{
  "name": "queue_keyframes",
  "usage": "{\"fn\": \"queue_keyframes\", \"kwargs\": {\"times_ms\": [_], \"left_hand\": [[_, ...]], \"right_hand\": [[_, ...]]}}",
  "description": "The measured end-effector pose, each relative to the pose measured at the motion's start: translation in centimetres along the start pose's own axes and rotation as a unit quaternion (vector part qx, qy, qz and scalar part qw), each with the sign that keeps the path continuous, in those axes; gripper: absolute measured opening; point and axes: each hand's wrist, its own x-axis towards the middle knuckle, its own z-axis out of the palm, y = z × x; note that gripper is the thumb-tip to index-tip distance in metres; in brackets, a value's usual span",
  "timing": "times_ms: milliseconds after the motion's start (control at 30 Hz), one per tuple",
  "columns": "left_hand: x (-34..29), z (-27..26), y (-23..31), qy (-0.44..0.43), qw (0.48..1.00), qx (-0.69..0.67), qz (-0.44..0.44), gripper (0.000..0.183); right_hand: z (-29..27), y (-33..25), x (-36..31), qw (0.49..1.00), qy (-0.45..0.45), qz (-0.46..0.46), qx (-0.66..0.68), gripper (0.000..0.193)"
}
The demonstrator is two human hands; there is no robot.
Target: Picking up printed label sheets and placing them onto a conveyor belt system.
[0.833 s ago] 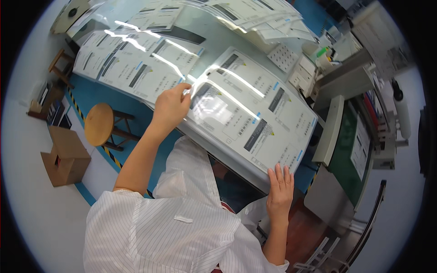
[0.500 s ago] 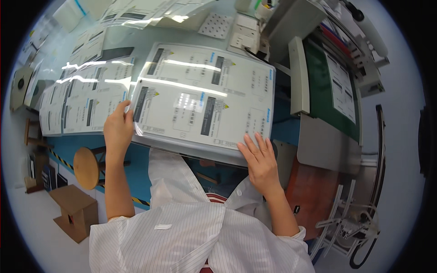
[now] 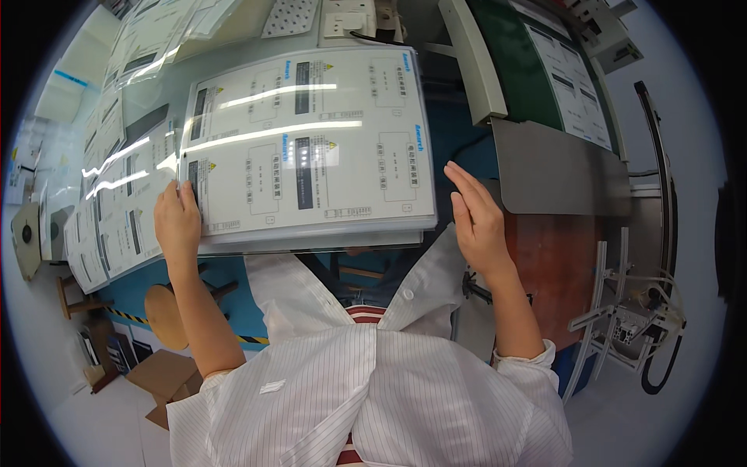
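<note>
A stack of glossy white sheets (image 3: 350,175), printed with repeated panels of diagrams, dark blocks and small yellow triangles, lies squared up on the table in front of me. My left hand (image 3: 179,222) rests at its left edge, fingers stretched out along the side of the stack. To the right of the stack, my right hand (image 3: 478,226) hovers apart from it, with the fingers straight and the thumb spread; nothing is in it. More printed sheets (image 3: 128,222) in glossy film lie on the table, just left of my left hand.
A machine with a green bed (image 3: 513,70) holding a printed sheet stands at the right, a grey metal plate (image 3: 560,171) at its near end. A white socket box (image 3: 346,23) sits behind the stack. A round wooden stool (image 3: 166,315) and cardboard box (image 3: 167,377) are lower left.
My right hand has lifted off the stack's lower right corner and moved right. The stack now lies straighter in view. My left hand stays at its left edge.
</note>
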Motion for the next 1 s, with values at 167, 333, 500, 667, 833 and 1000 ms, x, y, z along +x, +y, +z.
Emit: {"fn": "queue_keyframes", "kwargs": {"times_ms": [167, 333, 500, 667, 833, 1000], "left_hand": [[0.1, 0.6, 0.8, -0.056, 0.998, -0.012, -0.017, 0.043], [0.3, 0.8, -0.1, -0.069, 0.995, -0.067, -0.031, 0.042], [-0.1, 1.3, 0.3, -0.015, 0.993, -0.118, -0.014, 0.04], [-0.5, 1.2, 0.4, 0.022, 0.987, -0.162, -0.005, 0.036], [0.0, 3.0, -1.7, 0.034, 0.985, -0.168, 0.023, 0.04], [0.1, 3.6, -3.6, 0.009, 0.983, -0.18, -0.017, 0.042]], "right_hand": [[1.9, -1.8, -1.0, 0.954, -0.017, 0.223, 0.2, 0.044], [5.1, -3.9, -2.1, 0.963, -0.028, 0.207, 0.168, 0.06], [4.0, -3.5, -1.9, 0.971, -0.067, 0.17, 0.154, 0.063], [1.7, -0.5, -0.9, 0.977, -0.067, 0.161, 0.122, 0.048], [-1.8, 5.1, 2.2, 0.986, 0.07, 0.136, -0.066, 0.039], [-4.6, 14.2, 2.0, 0.929, 0.112, 0.152, -0.317, 0.047]]}}
